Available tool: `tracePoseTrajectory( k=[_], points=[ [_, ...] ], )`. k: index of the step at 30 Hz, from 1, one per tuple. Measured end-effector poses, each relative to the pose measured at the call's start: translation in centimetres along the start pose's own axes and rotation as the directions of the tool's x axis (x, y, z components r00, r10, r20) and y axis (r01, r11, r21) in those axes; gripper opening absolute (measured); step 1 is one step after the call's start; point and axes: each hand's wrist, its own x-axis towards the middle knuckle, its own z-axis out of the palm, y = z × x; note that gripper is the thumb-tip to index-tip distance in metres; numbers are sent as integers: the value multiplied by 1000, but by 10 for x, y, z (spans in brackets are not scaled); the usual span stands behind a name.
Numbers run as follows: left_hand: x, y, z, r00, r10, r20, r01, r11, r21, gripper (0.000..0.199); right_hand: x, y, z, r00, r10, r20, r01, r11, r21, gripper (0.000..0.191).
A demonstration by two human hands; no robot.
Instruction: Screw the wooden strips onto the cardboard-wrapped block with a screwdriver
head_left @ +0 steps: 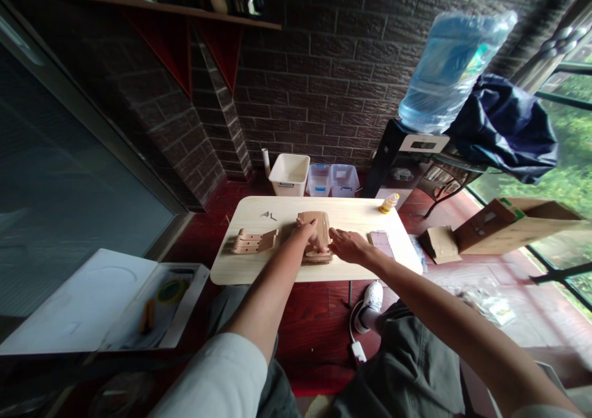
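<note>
Near the middle of the pale table (287,274) stands a wooden assembly of flat boards (319,216), with a rounded piece at its near end. My left hand (309,230) grips the assembly from above, its fingers bent around the wood. At the right edge of the same assembly, my right hand (348,245) has its fingers curled together; whatever is between them is too small to tell. To the left lies a separate wooden piece with slats and dark holes (255,241). Several small dark metal parts (268,215) are scattered behind it.
A phone (382,244) and a yellow-capped bottle (389,203) are on the table's right side. Beyond it are a cream bin (290,170), clear plastic boxes (332,180) and a water dispenser (393,159). An open white case (160,307) sits at left, cardboard boxes (504,227) at right.
</note>
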Motion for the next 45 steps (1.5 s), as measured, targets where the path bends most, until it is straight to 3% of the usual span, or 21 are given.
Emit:
tracePoseTrajectory(
  k=[3, 15, 34, 39, 45],
  points=[
    [1, 0, 1, 1000, 3, -8, -4, 1000, -12, 155, 0, 1, 0, 998, -58, -5, 58, 998, -9, 35],
    [-4, 0, -5, 999, 37, -4, -37, 999, 18, 161, -1, 1, 0, 1000, -12, 1, 12, 1000, 2, 34],
    [2, -2, -3, 999, 42, -7, -42, 999, 15, 154, 0, 7, -2, 996, -78, -34, 79, 997, 10, 32],
    [8, -1, -1, 999, 52, -13, -52, 998, 26, 163, 0, 6, -4, 998, -66, -22, 67, 998, 17, 31],
    [7, -1, -2, 999, 31, -12, -31, 999, 33, 160, 0, 4, -6, 1000, -28, 3, 28, 999, -16, 32]
  ],
)
